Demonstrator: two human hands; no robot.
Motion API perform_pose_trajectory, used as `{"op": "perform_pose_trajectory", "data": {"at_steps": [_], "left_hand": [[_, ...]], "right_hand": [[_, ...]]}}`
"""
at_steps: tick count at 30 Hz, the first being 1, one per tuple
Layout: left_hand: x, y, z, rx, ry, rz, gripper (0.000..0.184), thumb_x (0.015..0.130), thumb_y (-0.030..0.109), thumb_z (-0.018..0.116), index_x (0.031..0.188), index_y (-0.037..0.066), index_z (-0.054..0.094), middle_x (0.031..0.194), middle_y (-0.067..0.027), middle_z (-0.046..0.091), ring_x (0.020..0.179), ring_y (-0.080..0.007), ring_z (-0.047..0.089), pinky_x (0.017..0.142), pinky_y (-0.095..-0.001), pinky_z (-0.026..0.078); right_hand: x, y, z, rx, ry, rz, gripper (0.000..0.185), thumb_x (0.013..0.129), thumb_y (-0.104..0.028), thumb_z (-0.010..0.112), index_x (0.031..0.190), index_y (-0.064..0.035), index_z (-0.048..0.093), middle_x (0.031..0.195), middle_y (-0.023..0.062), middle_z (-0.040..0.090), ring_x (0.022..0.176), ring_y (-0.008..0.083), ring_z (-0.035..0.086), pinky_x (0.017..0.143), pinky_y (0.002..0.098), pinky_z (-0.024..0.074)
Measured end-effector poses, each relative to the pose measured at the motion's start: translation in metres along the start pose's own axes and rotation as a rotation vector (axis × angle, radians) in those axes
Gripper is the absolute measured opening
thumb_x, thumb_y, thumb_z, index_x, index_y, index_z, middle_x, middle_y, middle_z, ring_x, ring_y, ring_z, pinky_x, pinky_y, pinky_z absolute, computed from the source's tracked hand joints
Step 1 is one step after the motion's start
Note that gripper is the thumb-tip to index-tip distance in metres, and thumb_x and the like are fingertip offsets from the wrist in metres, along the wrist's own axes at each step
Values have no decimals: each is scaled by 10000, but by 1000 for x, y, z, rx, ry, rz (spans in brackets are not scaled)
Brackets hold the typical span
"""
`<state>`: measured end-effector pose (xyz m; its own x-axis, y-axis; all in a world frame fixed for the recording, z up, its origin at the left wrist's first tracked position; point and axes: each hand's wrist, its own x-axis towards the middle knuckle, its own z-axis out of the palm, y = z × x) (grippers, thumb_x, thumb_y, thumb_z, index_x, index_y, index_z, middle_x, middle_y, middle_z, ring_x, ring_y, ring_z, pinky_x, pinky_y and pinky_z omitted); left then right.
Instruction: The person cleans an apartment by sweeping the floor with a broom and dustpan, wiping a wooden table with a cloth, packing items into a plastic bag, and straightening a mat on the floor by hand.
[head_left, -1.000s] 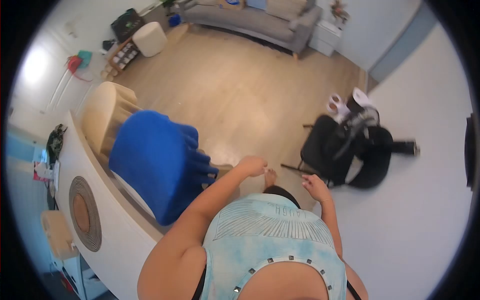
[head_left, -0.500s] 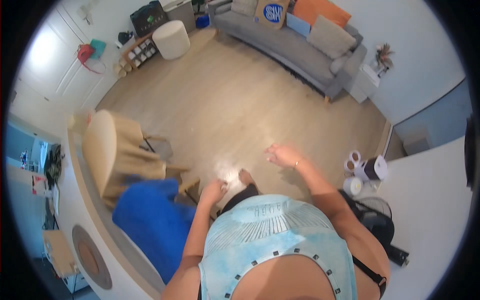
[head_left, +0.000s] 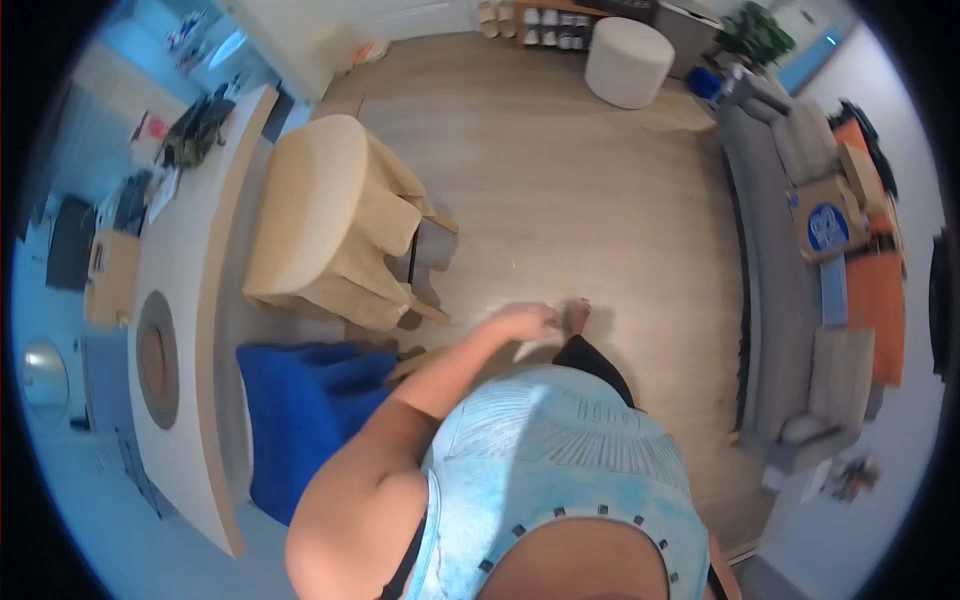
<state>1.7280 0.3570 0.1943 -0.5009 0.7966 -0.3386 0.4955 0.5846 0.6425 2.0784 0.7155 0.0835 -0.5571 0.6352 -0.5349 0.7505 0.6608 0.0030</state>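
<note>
Several shoes point(head_left: 548, 38) occupy a rack point(head_left: 519, 28); the left hand's grip point(head_left: 533, 321), open or closed: cannot tell.

Upright tan-draped chair point(head_left: 335, 230) beside counter point(head_left: 185, 240)

The left hand point(head_left: 525, 322) hangs ahead of the light blue top point(head_left: 565, 430), its fingers point(head_left: 549, 320) loosely curled above the wooden floor point(head_left: 590, 200). Just right of the fingers shows a bare foot point(head_left: 578, 318). To their left and farther ahead stands a tan-draped chair point(head_left: 325, 205); left and nearer the body, a blue-draped chair point(head_left: 300, 425). Farther left, the desk point(head_left: 185, 250) carries a round mat point(head_left: 155, 360). A grey sofa point(head_left: 765, 280) stands well to the fingers' right, a cream pouf point(head_left: 628, 65) far ahead.
</note>
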Motion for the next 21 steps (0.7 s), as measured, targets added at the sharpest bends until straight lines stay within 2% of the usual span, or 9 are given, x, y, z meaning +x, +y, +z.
{"op": "perform_pose_trajectory", "data": {"at_steps": [5, 8, 9, 10, 11, 13, 15, 19, 21], "left_hand": [[31, -57, -76, 304, -64, -545, 348, 770, 346, 532, 1015, 101, 560, 1053, -120, 537, 962, -292, 514, 796, -410, 416], [45, -80, -115, 12, 39, -636, 335, 775, 321, 536, 1009, 81, 555, 1029, -146, 540, 945, -298, 516, 801, -386, 414], [52, -89, -128, -158, 183, -593, 325, 773, 310, 535, 998, 76, 558, 1025, -147, 540, 940, -303, 516, 804, -376, 411], [59, -97, -138, -328, 331, -544, 315, 771, 299, 534, 987, 70, 560, 1022, -149, 539, 934, -308, 516, 807, -366, 408], [67, -106, -141, -360, 356, -565, 315, 771, 299, 534, 987, 70, 560, 1022, -149, 539, 934, -308, 516, 807, -366, 408], [82, -135, -151, -420, 551, -533, 304, 763, 229, 537, 1008, 48, 538, 1030, -149, 533, 953, -295, 505, 790, -363, 408], [93, -155, -176, -398, 585, -573, 294, 759, 224, 538, 992, 44, 542, 1029, -144, 534, 954, -290, 505, 793, -359, 407], [120, -224, -227, -361, 623, -567, 268, 741, 201, 548, 960, 48, 562, 1003, -147, 549, 940, -276, 520, 784, -355, 411], [136, -261, -257, -457, 559, -613, 264, 765, 221, 521, 966, 58, 574, 909, -166, 582, 872, -290, 551, 760, -362, 421]], "right_hand": [[137, -128, -159, -213, 226, -289, 251, 825, -245, 461, 882, -42, 598, 781, 108, 597, 769, 185, 538, 689, 333, 438], [382, -139, -163, -510, -91, -885, 220, 799, -180, 456, 790, -22, 609, 848, 139, 598, 821, 257, 566, 743, 358, 432], [386, -224, -226, -477, -123, -673, 311, 812, -272, 406, 905, -40, 589, 948, 159, 576, 915, 312, 540, 795, 407, 422], [402, -289, -272, -216, 25, -569, 340, 816, -299, 408, 919, -24, 579, 960, 172, 567, 940, 322, 525, 809, 412, 413], [447, -344, -293, 70, 184, -633, 289, 822, -266, 467, 924, -9, 551, 855, 142, 579, 848, 237, 549, 782, 355, 410], [419, -482, -386, 203, 34, -683, 303, 824, -274, 476, 936, 0, 540, 789, 106, 558, 787, 168, 526, 742, 296, 415], [393, -589, -439, 264, 56, -791, 293, 821, -244, 484, 980, -5, 542, 826, 105, 568, 786, 162, 530, 734, 278, 420], [394, -735, -447, 283, 137, -1085, 263, 800, -212, 501, 986, -34, 555, 834, 130, 577, 811, 222, 563, 732, 316, 425], [388, -758, -437, 102, -86, -1210, 306, 782, -207, 531, 1040, -44, 547, 920, 147, 583, 856, 231, 567, 746, 321, 432]]}}
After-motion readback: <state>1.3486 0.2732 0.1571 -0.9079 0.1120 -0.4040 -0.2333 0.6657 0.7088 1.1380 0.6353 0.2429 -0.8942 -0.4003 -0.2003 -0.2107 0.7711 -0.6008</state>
